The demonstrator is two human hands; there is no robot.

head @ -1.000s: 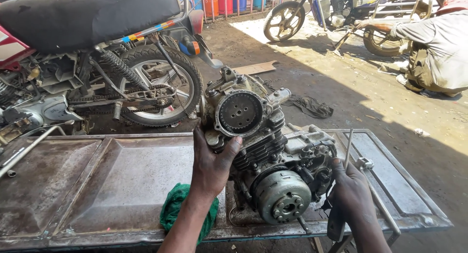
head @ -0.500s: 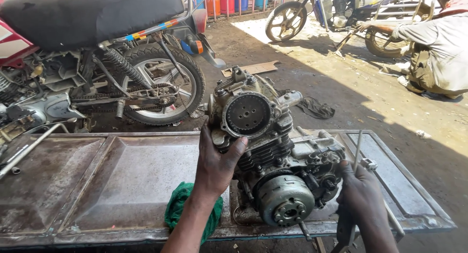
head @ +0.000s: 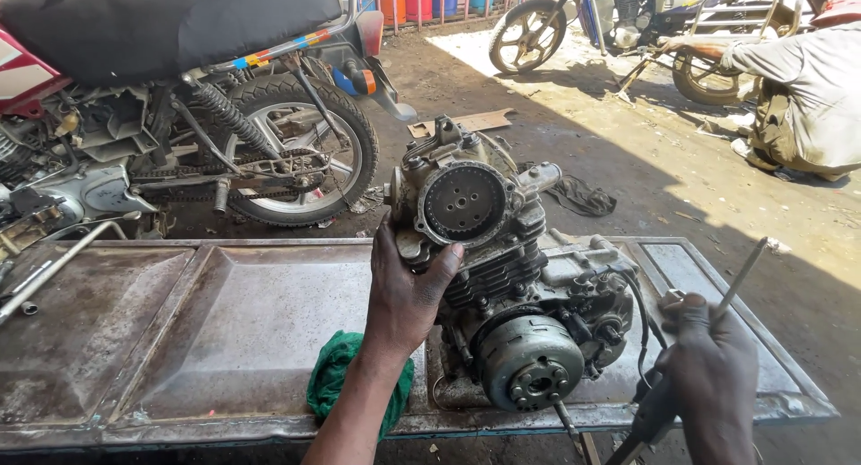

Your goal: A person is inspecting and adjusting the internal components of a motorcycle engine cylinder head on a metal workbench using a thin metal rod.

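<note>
The person's left hand (head: 405, 290) was pressed against the top end of the dirty grey metal motorcycle engine (head: 511, 286), with the thumb hooked on the round toothed wheel (head: 464, 201) and the fingers curled round the side of the block. The hand had been there half a second before too, so the grip had not let go. The engine sat on the rusty dented sheet-metal bench (head: 179, 330), toward its right end, with its round silver flywheel (head: 529, 362) facing the front edge. It looked a little more upright and a bit closer than a second before, but part of that could have been the head camera moving.

The right hand (head: 713, 371) was closed in a fist round the dark handle of a thin metal tool (head: 743, 272), whose shaft poked up and to the right. That hand sat just beside the engine, not touching it. It had risen a little from the bottom corner of the view.

So the engine was being held steady while the tool was kept near.

A crumpled green rag (head: 336, 384) lay under the left wrist. A parked motorcycle (head: 206, 97) stood behind the bench. Another person in a grey shirt (head: 812, 93) crouched far off by another bike.
</note>
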